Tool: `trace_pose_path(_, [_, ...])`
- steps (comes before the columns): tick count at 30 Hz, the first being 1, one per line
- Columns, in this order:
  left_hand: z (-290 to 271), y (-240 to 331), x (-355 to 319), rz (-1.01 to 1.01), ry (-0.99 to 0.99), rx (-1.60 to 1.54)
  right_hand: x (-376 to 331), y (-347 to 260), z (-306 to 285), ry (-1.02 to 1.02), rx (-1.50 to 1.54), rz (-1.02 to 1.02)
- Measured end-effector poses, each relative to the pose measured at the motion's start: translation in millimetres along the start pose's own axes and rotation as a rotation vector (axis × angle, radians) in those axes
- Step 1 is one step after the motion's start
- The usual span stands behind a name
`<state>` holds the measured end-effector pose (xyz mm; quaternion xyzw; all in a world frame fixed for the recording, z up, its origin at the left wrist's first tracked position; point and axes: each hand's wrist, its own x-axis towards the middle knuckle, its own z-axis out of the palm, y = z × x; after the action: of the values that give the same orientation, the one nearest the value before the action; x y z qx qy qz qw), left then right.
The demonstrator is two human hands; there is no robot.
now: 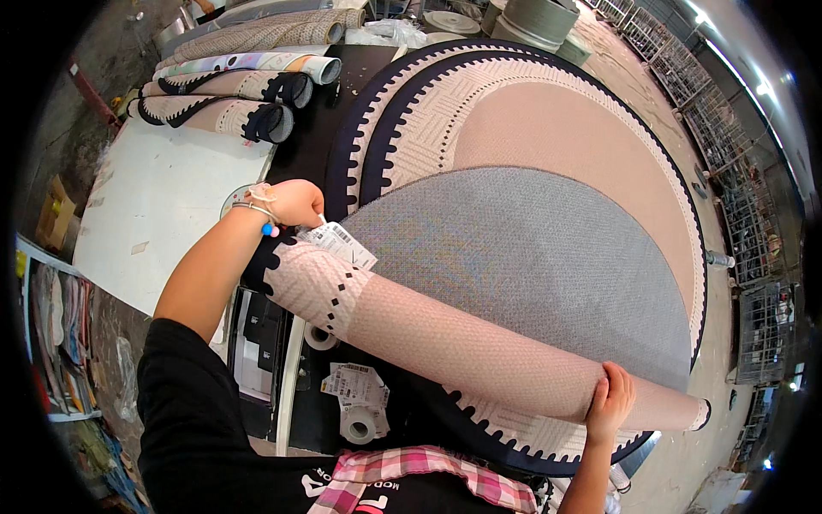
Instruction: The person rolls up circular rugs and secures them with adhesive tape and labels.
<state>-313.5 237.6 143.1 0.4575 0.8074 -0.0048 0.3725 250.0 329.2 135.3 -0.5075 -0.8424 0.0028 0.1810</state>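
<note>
A round pink-beige rug with a black scalloped border is partly rolled toward me, and its roll [462,338] slants across the table. The rug's grey underside [522,231] shows beyond the roll. At the roll's left end, my left hand [295,203] is closed, pinching the edge of a white printed label [349,247] in a clear sleeve. My right hand [612,398] grips the roll near its right end, fingers over the top and thumb hidden. Underneath lie other round rugs [556,128] of the same pattern, stacked flat.
Several rolled rugs [231,116] lie on a white table [154,197] at the far left. Loose labels [355,385] and tape rolls [358,426] sit on the black tabletop close to me. Metal drums [535,24] stand at the back; wire racks [719,128] line the right.
</note>
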Motion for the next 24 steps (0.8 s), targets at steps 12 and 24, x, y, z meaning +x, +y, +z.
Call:
trace_pose_path(12, [0, -16, 1, 0.067, 0.034, -0.026, -5, 0, 0, 0.016, -0.007, -0.011])
trace_pose_path(24, [6, 6, 3, -0.149, -0.192, 0.592, 8, 3, 2, -0.014, 0.032, 0.013])
